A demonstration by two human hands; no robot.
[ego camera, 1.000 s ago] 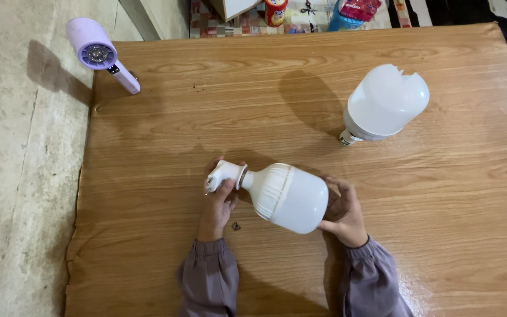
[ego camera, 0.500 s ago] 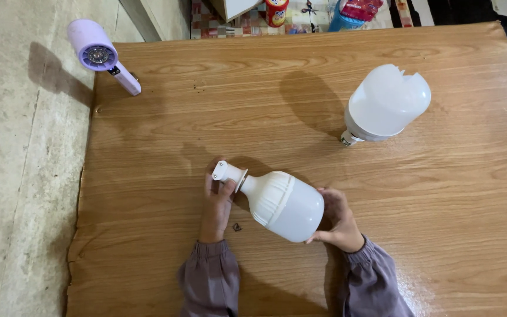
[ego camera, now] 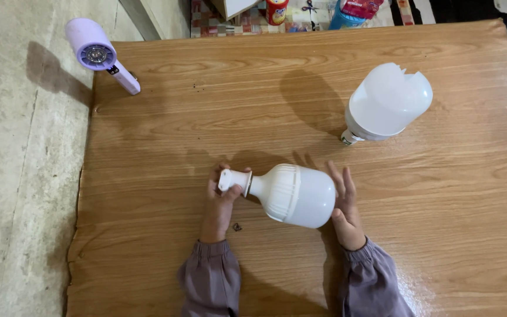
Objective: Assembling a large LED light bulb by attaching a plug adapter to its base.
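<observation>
At the near edge of the wooden desk (ego camera: 165, 117), the left hand (ego camera: 219, 202) is pinching the neck of a white bulb (ego camera: 291, 194) lying sideways, the right hand (ego camera: 344, 206) resting flat-open against its dome. A small screw (ego camera: 237, 226) is lying beside the left wrist. Farther back, a second bulb (ego camera: 385, 103) is lying; a lilac hairdryer (ego camera: 98, 51) is overhanging the corner above concrete floor (ego camera: 19, 176).

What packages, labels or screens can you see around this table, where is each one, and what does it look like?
Round red container: on the floor past the table's far edge, near the middle; red with a yellow and white label, cut off by the frame.
Blue tub: to the right of the red container; blue body.
Red packet: lying on top of the blue tub; crinkled, red.
No screens or signs are visible.
</observation>
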